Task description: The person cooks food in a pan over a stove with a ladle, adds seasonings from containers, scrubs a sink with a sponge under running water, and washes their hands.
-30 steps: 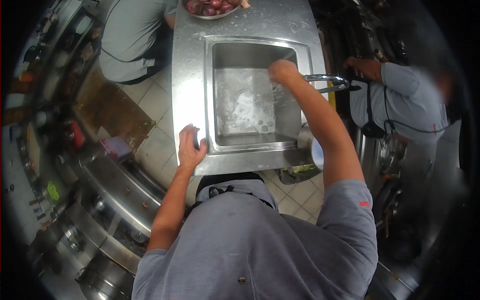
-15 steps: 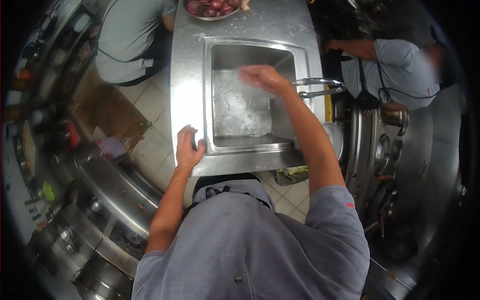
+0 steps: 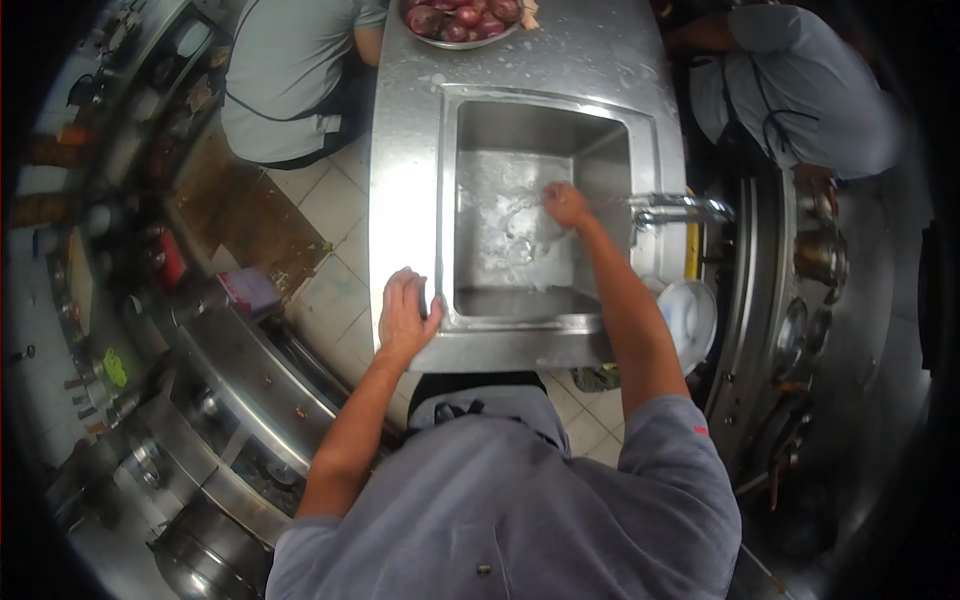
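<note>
The long silver-grey metal worktop looks smooth and shiny from here, the rectangular grey metal sink wet and duller. The curved chrome tap gleams, glossy; the short-sleeved grey cloth shirt looks matt, slightly creased.

Your shirt is grey and short-sleeved, and the right sleeve has a tiny red marking near the hem (way too small to read, sorry). You've also got a little round stud on your chest, dark ties bunched at your waist over lighter grey cloth, and bare forearms.
</note>
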The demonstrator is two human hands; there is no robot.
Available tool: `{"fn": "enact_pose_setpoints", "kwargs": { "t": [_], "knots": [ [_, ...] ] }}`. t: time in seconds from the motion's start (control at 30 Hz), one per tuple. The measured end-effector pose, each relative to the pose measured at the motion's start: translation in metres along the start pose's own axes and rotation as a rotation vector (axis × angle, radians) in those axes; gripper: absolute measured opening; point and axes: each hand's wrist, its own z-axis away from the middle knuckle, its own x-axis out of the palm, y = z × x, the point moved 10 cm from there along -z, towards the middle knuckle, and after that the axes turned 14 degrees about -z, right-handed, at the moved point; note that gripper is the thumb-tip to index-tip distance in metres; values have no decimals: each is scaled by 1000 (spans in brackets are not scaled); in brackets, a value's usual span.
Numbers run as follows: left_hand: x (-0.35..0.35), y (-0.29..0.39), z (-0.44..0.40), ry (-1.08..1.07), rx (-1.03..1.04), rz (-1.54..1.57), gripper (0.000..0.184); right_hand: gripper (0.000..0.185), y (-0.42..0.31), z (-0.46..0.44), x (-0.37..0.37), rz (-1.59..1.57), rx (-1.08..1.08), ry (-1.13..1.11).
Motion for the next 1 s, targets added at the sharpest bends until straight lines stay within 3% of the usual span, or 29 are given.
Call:
{"fn": "enact_pose_setpoints", "kwargs": {
  "t": [0.07,0.13,0.3,0.37,0.4,0.43,0.5,0.53,0.6,0.73,0.8,0.9,1.0],
  "knots": [
    [3,-1,-3,-11,-15,-14,39,49,40,-22,55,193,126,-144],
    [6,-2,-3,-24,-31,-43,39,50,46,-26,89,16,159,-195],
    [16,0,-8,-29,43,-58,40,51,83,-67,186,111,106,-356],
    [19,-1,-7,-52,42,-70,41,47,73,-55,196,399,-162,-90],
    [19,1,-7,-49,40,-88,42,34,77,-52,216,470,-185,-56],
    [19,2,-9,-37,44,-105,42,34,88,-60,221,464,-179,-61],
    [20,4,-8,-37,47,-104,41,22,79,-63,227,654,-232,-291],
    [18,3,-9,-28,45,-110,41,22,78,-63,225,650,-235,-285],
    [19,2,-10,-30,47,-125,41,18,73,-68,202,560,-273,94],
    [21,3,-9,-43,45,-131,43,17,115,-100,234,485,-54,50],
    [22,4,-9,-45,48,-141,43,14,157,-121,230,13,93,175],
    [22,2,-9,-47,46,-144,43,13,124,-95,198,44,-75,109],
    [24,1,-10,-50,47,-143,44,22,126,-96,191,63,52,105]
  ]
}}
